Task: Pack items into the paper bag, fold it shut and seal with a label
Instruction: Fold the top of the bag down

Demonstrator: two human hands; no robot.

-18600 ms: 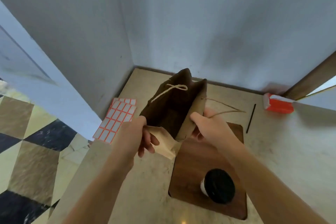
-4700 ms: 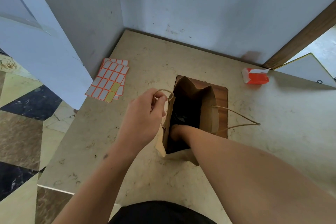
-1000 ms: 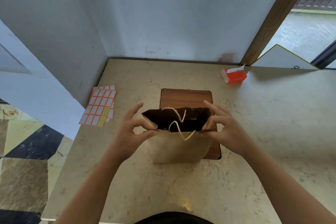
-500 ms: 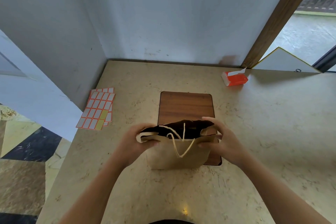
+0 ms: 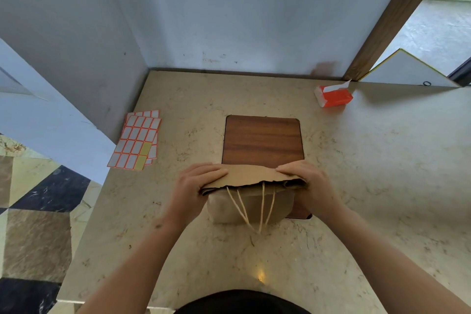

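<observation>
Fingers of the left hand (image 5: 196, 183) curl over the left end of the paper bag (image 5: 251, 195), closed on its folded-down top; fingers of the right hand (image 5: 309, 183) clamp the right end the same way. The bag stands on the near edge of the wooden board (image 5: 262, 139), its twine handles (image 5: 254, 208) hanging down the front. Left of the board on the table (image 5: 382, 186) lie the label sheets (image 5: 137, 144); far right of the board sits an orange tissue pack (image 5: 334, 95).
</observation>
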